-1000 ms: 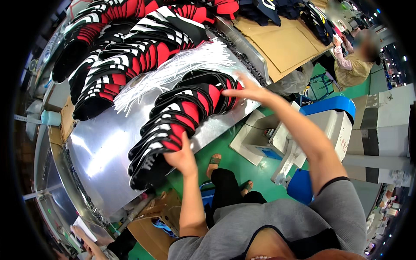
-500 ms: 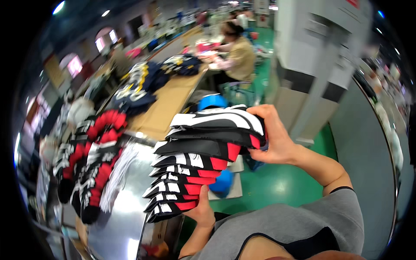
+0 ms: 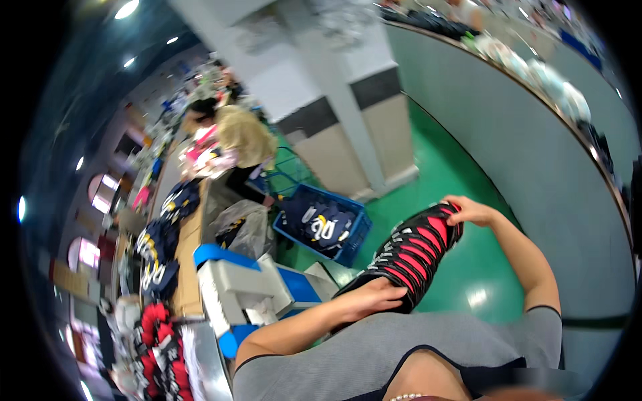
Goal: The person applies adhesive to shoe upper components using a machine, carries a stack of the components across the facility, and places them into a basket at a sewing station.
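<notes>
A long stack of black, red and white shoe uppers (image 3: 412, 255) is held in front of my body above the green floor, tilted with its far end to the right. My right hand (image 3: 469, 211) grips the far end, its fingers curled over the edge. Closer to me, my left hand (image 3: 374, 298) is wrapped round the near end, its fingertips lying over the pieces. The undersides of the stack and of both hands are hidden.
A blue and white machine (image 3: 261, 287) stands at my left, and a blue crate (image 3: 361, 235) of navy pieces lies ahead. Red and black bundles (image 3: 164, 354) rest on a metal table (image 3: 204, 351). A pillar (image 3: 328, 100), a seated co-worker (image 3: 244, 137) and a grey partition (image 3: 481, 100) are further off.
My view and body have turned right, away from the metal table. The stack has swung right and lower with both hands still on it; its red edges now face up.
</notes>
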Motion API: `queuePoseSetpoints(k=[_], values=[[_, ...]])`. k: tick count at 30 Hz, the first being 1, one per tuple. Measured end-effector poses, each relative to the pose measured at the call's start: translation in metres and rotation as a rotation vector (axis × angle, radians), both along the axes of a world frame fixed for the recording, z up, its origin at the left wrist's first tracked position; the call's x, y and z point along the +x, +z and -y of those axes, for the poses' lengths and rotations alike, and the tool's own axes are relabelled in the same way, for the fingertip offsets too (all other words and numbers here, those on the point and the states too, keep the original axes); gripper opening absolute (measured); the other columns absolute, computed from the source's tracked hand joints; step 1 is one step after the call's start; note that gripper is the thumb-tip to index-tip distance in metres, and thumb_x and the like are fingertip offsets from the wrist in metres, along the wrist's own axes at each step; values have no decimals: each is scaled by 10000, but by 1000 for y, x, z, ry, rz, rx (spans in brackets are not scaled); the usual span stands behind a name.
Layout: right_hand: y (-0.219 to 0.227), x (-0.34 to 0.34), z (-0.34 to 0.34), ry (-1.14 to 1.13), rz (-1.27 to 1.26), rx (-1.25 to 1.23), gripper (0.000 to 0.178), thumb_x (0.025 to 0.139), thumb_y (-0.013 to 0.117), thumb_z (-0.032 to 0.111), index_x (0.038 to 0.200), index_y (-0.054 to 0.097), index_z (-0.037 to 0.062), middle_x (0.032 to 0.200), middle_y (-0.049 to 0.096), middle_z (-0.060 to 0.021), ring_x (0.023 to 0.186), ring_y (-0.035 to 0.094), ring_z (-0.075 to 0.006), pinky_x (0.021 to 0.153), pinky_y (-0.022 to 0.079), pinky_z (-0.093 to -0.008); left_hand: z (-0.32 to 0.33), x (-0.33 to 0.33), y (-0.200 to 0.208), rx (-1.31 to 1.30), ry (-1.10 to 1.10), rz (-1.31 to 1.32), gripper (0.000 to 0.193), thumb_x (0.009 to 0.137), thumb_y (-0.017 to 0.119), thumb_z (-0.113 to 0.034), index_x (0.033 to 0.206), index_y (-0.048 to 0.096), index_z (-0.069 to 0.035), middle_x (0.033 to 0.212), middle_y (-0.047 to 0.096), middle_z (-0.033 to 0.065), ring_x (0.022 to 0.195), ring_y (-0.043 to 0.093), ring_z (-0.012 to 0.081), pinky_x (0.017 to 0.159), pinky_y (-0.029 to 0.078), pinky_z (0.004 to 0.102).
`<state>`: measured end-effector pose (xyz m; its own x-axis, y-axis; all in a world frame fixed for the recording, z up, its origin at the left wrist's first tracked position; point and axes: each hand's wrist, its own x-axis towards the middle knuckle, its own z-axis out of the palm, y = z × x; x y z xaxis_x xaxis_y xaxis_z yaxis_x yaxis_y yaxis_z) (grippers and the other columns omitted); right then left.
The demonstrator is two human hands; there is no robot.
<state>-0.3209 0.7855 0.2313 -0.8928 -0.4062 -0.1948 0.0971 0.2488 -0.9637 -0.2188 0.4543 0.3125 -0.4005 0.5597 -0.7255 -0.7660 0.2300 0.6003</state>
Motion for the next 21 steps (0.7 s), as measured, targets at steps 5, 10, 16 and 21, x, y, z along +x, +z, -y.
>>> queuePoseSetpoints(k=[5, 10, 16, 21], values=[[-67, -60, -127, -87, 5, -152, 592, 651, 718, 254, 1156, 521, 15, 1045, 563, -67, 996, 502, -154, 874, 429, -306, -74, -144, -1, -294, -699, -1319, 958, 613, 815, -249, 1372, 306, 38, 1293, 430, 222, 1206, 416, 340, 1009, 362, 407], [-62, -189, -250, -191, 71, 114, 608, 613, 699, 207, 1157, 523, -1, 1044, 575, -99, 984, 535, -204, 871, 450, -333, -254, -328, -115, -161, -629, -1387, 1268, 562, 862, -232, 1464, 0, -5, 1494, 32, 312, 1401, 85, 420, 1131, 165, 421], [-89, -335, -382, -198, 179, 141, 617, 606, 733, 211, 1152, 537, 2, 1015, 604, -93, 951, 561, -189, 864, 463, -320, -404, -516, -189, 261, -789, -570, 1228, 570, 806, -3, 1481, -17, -47, 1523, 125, 177, 1391, 189, 237, 1125, 162, 327], [-128, -492, -462, -153, 165, -11, 602, 610, 732, 168, 1150, 536, -10, 1027, 605, -103, 963, 562, -183, 854, 471, -317, -476, -638, -202, 114, -683, -684, 1171, 605, 780, 7, 1482, 6, -43, 1477, 262, 165, 1338, 308, 222, 1101, 234, 321]])
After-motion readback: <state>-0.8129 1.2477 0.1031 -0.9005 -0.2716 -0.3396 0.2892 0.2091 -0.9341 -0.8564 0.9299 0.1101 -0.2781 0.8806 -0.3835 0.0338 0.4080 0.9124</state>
